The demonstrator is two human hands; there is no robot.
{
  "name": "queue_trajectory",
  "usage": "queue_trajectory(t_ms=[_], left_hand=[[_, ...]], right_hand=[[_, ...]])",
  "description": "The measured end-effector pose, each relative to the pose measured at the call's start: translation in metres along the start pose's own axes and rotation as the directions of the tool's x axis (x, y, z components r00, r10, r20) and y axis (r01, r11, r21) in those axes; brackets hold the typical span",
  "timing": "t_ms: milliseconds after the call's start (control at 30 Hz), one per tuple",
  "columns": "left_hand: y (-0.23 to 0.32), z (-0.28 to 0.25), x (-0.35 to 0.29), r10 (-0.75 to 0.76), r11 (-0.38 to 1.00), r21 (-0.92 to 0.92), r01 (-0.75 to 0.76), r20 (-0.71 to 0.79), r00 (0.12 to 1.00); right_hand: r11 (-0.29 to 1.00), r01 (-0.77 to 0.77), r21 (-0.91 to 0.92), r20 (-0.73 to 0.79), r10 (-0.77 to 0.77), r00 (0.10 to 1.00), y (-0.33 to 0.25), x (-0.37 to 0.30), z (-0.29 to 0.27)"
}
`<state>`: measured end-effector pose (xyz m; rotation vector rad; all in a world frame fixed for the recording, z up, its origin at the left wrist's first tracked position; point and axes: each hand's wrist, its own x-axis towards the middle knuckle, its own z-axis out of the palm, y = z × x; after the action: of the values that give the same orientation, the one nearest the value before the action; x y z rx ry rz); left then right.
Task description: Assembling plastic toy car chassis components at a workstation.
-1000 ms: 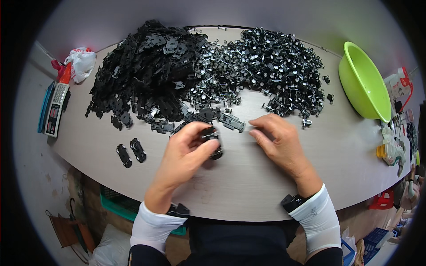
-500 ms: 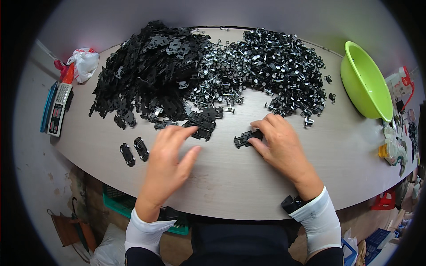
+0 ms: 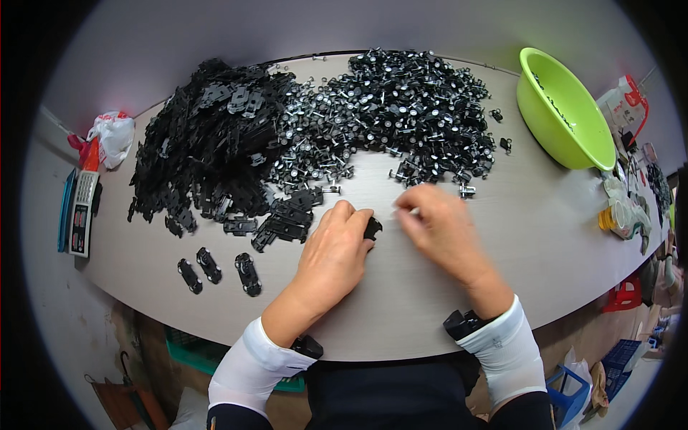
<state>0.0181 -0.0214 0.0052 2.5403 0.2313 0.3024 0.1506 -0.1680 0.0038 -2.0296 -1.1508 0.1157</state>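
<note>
My left hand (image 3: 331, 249) rests on the table and grips a small black plastic part (image 3: 373, 228) between thumb and fingertips. My right hand (image 3: 443, 231) is just right of it, fingertips pinched together near the edge of the pile of black wheel-and-axle parts (image 3: 408, 107). I cannot see whether anything is in that pinch. A big heap of flat black chassis parts (image 3: 215, 140) lies behind my left hand. Three assembled black pieces (image 3: 209, 266) lie in a row at the near left.
A lime green plastic bowl (image 3: 559, 107) stands at the far right. A blue-and-white box (image 3: 80, 211) and a white bag (image 3: 111, 136) sit at the left end of the grey table (image 3: 545, 236). Small clutter crowds the right edge.
A third assembled piece now lies beside the two at the near left. My left hand has moved right and taken a black part. My right hand's fingers have lifted toward the wheel pile.
</note>
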Motion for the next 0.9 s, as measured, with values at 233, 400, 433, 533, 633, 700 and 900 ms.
queue_trajectory(t_ms=[233,400,433,533,633,700,900], left_hand=[[-0.019,-0.003,0.007,-0.301,0.513,-0.79,0.335,0.2,0.933],[-0.006,-0.012,0.009,-0.358,0.271,-0.852,0.448,0.343,0.869],[-0.007,-0.011,0.009,-0.345,0.222,-0.857,0.465,0.377,0.86],[-0.009,-0.01,0.008,-0.323,0.136,-0.865,0.483,0.422,0.847],[-0.01,-0.007,0.009,-0.324,0.106,-0.871,0.48,0.426,0.845],[-0.012,-0.005,0.009,-0.35,0.004,-0.882,0.471,0.44,0.827],[-0.019,-0.002,0.01,-0.356,0.064,-0.903,0.425,0.377,0.855]], right_hand=[[0.829,-0.294,-0.476,-0.266,0.183,0.947,0.039,-0.011,-0.064],[0.881,-0.318,-0.349,-0.094,0.305,0.948,0.034,-0.007,-0.055],[0.885,-0.309,-0.347,-0.086,0.298,0.951,0.027,-0.005,-0.052],[0.939,-0.315,-0.137,0.019,0.32,0.947,0.005,-0.003,-0.04],[0.996,-0.074,0.058,0.025,0.073,0.997,0.005,-0.003,-0.016],[0.999,0.019,-0.034,0.018,-0.018,1.0,0.005,-0.003,-0.007],[0.974,0.212,-0.079,0.119,-0.202,0.972,0.003,-0.004,-0.007]])
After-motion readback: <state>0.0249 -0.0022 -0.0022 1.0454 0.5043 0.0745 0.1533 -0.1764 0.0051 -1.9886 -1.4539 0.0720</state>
